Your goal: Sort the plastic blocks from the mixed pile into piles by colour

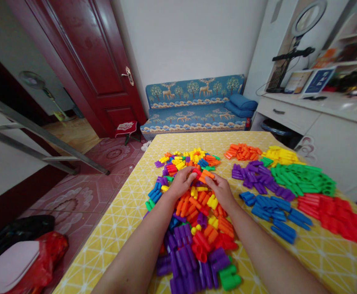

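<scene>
A large mixed heap of plastic tube pieces (193,220) in several colours lies on the yellow tablecloth (117,228). My left hand (181,182) rests on the heap's upper part, fingers curled around small pieces near a red one. Close beside it, my right hand (223,192) pinches an orange piece (207,174) at its fingertips. To the right lie sorted piles: orange (242,152), yellow (281,155), purple (258,177), green (304,179), blue (273,212) and red (334,214).
The table's left edge drops to a red patterned floor with a red bag (48,253) and a metal ladder (43,139). A blue sofa (193,106) stands behind the table, a dark red door (86,61) to the left, and a white cabinet (328,122) to the right.
</scene>
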A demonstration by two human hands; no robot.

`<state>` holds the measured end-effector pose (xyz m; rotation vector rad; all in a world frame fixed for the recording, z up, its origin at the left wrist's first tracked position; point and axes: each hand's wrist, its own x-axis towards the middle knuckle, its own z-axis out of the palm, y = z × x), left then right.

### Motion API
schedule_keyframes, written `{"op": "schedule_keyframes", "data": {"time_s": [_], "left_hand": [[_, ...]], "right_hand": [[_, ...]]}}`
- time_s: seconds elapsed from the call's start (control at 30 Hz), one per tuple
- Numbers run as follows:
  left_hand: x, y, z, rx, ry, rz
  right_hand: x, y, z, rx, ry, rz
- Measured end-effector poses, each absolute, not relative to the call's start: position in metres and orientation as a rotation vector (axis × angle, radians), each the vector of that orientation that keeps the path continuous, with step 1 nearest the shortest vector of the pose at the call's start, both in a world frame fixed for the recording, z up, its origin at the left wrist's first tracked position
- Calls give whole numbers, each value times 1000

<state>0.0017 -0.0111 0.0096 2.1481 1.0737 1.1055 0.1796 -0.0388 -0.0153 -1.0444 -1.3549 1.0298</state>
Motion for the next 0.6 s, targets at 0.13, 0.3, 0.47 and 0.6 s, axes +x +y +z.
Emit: {"op": "schedule_keyframes", "data": {"time_s": [0.13,0.3,0.47,0.6], "left_hand": [[3,-13,12,2168,1067,1084],[4,-13,12,2181,1071,1068],[0,-10,9,2063,1194,1223],[0,-8,7,2056,1212,1225]], "right_hand": [[179,-40,-14,-1009,-1277,1147],[179,-41,-14,-982,-1123,1258],[185,-33,-19,-971,-911,1235],[187,-30,-20,-940,-858,1250]]}}
